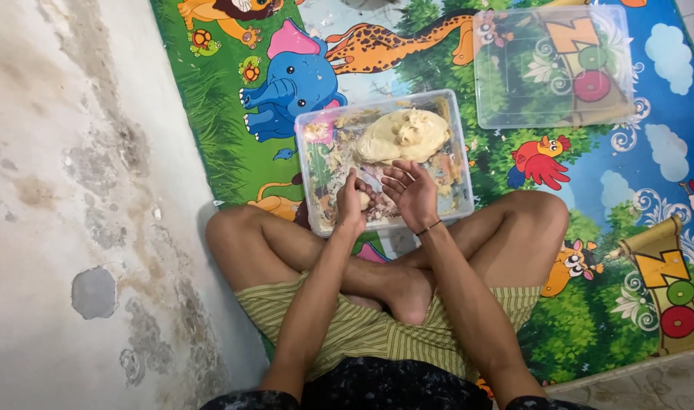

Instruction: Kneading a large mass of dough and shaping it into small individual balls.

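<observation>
I sit cross-legged on a colourful animal-print mat (628,175). In front of my knees stands a clear plastic tub (307,163) smeared with dough, with a large pale yellow dough lump (402,135) at its far side. My left hand (351,203) is over the tub's near edge, curled around a small ball of dough (364,200). My right hand (412,191) is beside it, palm up and fingers spread, holding nothing, with a thin band on its wrist.
A clear plastic lid (553,67) lies on the mat beyond the tub to the right. On the left runs a stained, patchy wall (74,197), close to my left knee. Tiled floor shows at the bottom right corner.
</observation>
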